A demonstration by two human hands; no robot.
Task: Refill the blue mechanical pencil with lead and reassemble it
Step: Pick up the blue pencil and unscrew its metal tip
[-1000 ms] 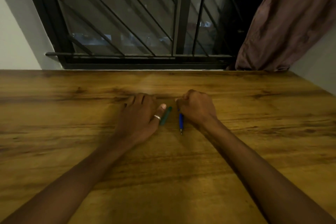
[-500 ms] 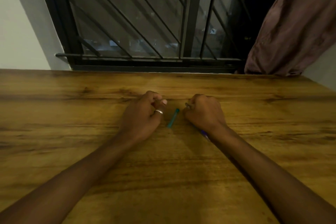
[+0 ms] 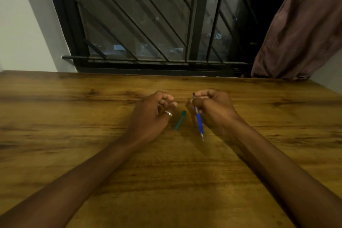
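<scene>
My right hand (image 3: 212, 106) grips the upper part of the blue mechanical pencil (image 3: 199, 125), which hangs tip down and toward me just above the wooden table (image 3: 74, 116). Its top end pokes out between my fingers. A small green lead tube (image 3: 179, 120) lies flat on the table between my hands, touched by neither. My left hand (image 3: 153, 114), with a ring on the thumb, rests on the table to the tube's left, fingers curled in and holding nothing that I can see.
The table's far edge meets a wall with a barred dark window (image 3: 148, 24). A brown curtain (image 3: 299, 29) hangs at the back right, close to the table's far right corner.
My right hand has lifted the blue pencil off the table and turned it so its tip points down toward me. My left hand has curled its fingers. The green tube stays put.
</scene>
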